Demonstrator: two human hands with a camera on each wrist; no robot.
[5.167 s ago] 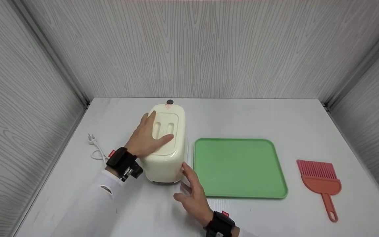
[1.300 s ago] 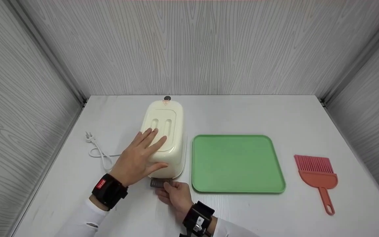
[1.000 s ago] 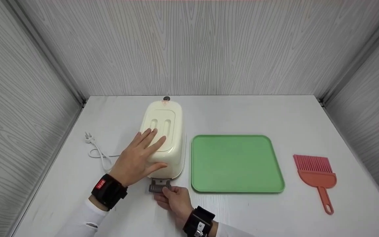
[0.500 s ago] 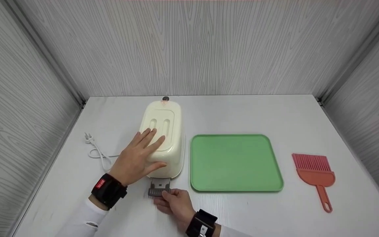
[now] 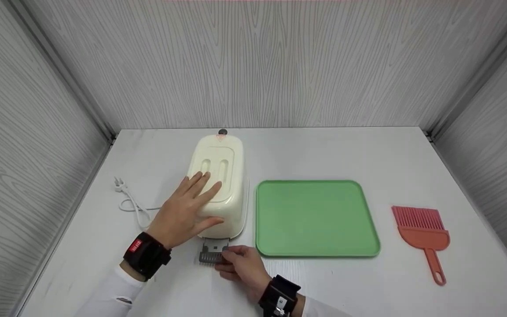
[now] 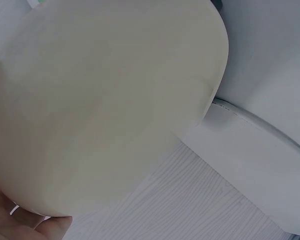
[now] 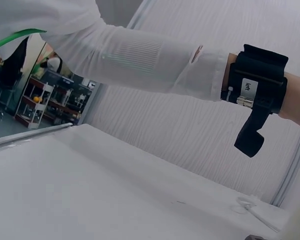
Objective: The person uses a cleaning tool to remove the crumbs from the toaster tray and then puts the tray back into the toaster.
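Observation:
A cream toaster [image 5: 231, 211] with a lid over its slots stands left of the table's middle; its pale body fills much of the left wrist view. My left hand [image 5: 181, 215] rests on the near end of the lid, fingers spread and straight. From the toaster's near end a crumb tray [image 5: 211, 256] with a dark grey ribbed front sticks out towards me. My right hand [image 5: 247, 266] pinches the right corner of that front, thumb on top and other fingers lower. In the right wrist view only a small dark corner shows at the bottom edge, and the right fingers are out of sight.
A green serving tray [image 5: 317, 218] lies right of the toaster. Farther right is a red brush nested in a small dustpan [image 5: 425, 237]. The toaster's white power cord and plug [image 5: 121, 185] lie at the left. Wood-grain panels [image 5: 271, 66] close in the back and sides.
My right hand has moved from beside the toaster to the crumb tray and drawn it out towards me. Lately its grip has shifted slightly right. My left hand has slid nearer along the lid.

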